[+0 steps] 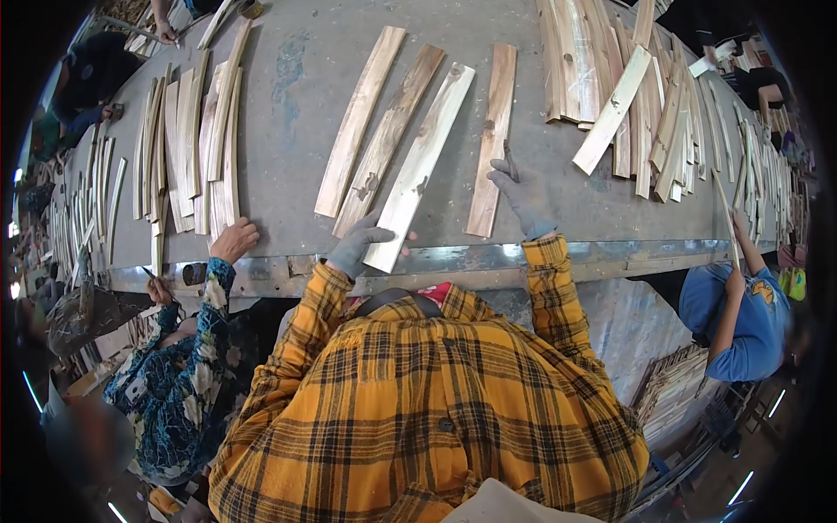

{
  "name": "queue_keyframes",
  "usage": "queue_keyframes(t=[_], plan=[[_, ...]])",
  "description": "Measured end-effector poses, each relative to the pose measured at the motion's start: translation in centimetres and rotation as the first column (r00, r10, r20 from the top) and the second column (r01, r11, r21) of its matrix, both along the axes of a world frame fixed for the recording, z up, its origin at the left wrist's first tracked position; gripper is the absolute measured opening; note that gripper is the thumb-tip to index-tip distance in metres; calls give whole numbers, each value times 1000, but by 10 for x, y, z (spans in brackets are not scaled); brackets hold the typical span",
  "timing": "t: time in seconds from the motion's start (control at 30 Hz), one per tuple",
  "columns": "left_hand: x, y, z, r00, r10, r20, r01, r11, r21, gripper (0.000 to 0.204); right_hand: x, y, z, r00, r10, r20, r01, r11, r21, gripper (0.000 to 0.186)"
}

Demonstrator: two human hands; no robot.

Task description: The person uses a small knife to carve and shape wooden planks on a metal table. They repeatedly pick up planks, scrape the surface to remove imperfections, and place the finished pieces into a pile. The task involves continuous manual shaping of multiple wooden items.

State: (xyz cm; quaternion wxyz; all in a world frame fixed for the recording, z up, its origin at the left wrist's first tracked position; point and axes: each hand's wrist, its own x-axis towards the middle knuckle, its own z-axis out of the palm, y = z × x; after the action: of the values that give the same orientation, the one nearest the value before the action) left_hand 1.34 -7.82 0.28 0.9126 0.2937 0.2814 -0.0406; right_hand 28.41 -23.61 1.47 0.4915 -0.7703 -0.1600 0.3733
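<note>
My left hand [357, 247], in a grey glove, grips the near end of a pale wooden slat [423, 166] with dark knots, which slants away over the table. In my right hand [528, 202], also gloved, a thin dark tool [509, 159] points away from me; its exact kind is too small to make out. Just left of that hand a brown slat [493, 131] lies flat on the grey table. Two more slats, a light one [360, 122] and a browner, knotty one [391, 135], lie side by side left of the held slat.
Stacked slats [645, 96] crowd the right side, and another pile [187, 139] lies left. A metal strip [462, 259] edges the table in front of me. Co-workers stand close by: one in a blue floral sleeve [214, 288], one in a blue shirt [741, 305].
</note>
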Motion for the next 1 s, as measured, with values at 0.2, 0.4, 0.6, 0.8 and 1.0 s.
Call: queue_keyframes(t=[0.2,0.4,0.6,0.8,1.0], plan=[[-16,-9,-19,993,112,-37,-114,992,-60,51,-19,16,-28,998,3,-65,-1,1000,27,25],[-9,-29,-12,876,228,-426,442,-25,897,64,-37,0,-51,983,-111,-146,107,994,-37,19],[1,-38,3,880,314,-356,397,-73,915,61,-82,12,-45,945,-109,-310,92,993,-68,15],[2,-40,-1,841,291,-456,496,-79,865,60,-120,29,-46,942,-41,-333,8,995,-101,15],[-7,-32,22,783,204,-588,601,-2,799,60,-55,28,-50,805,-78,589,17,994,109,28]])
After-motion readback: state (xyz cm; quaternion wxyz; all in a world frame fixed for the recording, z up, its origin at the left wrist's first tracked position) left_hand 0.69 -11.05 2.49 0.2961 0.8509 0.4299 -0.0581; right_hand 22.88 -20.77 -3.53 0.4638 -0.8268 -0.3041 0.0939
